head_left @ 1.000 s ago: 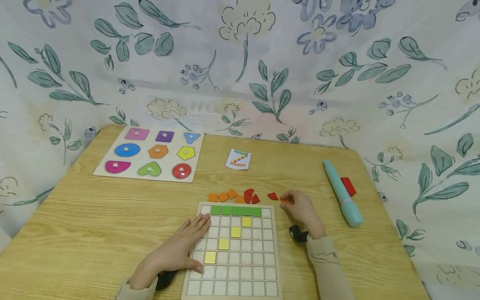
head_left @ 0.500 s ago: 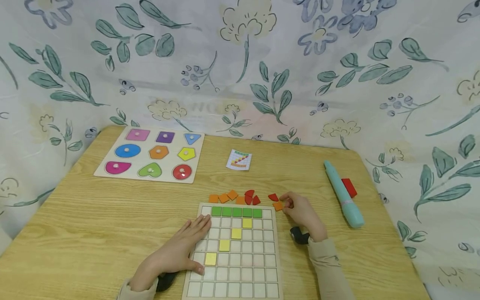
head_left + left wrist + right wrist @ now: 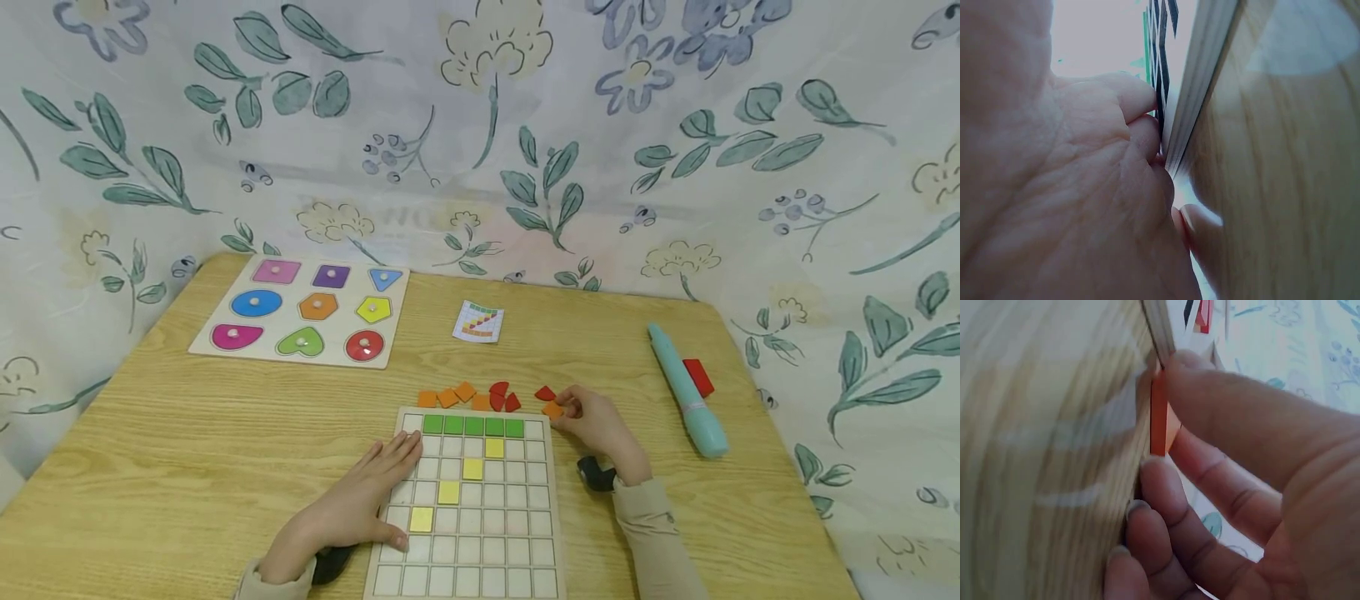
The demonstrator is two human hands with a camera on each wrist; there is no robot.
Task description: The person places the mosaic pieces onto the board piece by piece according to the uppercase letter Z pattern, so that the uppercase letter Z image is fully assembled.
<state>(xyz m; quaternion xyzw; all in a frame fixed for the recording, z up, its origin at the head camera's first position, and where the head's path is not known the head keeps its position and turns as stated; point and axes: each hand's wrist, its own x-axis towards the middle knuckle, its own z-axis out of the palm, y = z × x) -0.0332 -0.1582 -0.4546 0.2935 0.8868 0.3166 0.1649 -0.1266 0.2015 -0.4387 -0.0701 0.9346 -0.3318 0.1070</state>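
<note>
In the head view, the left hand (image 3: 360,500) rests, fingers outstretched, on the left edge of the grid board (image 3: 492,547). At the board's far right corner, the right hand (image 3: 600,429) has its grip around an orange tile (image 3: 552,410), equal-sided and turned askew to the grid.

In the left wrist view, fingers touch the board's rim.

In the right wrist view, the tile's narrow side runs along the tabletop (image 3: 1041,487), between thumb and fingertips.

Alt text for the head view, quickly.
Right hand pinches an orange tile by the far right corner of a gridded board; left hand rests on its left edge. Green tiles and yellow tiles fill some squares; red pieces lie beyond.
</note>
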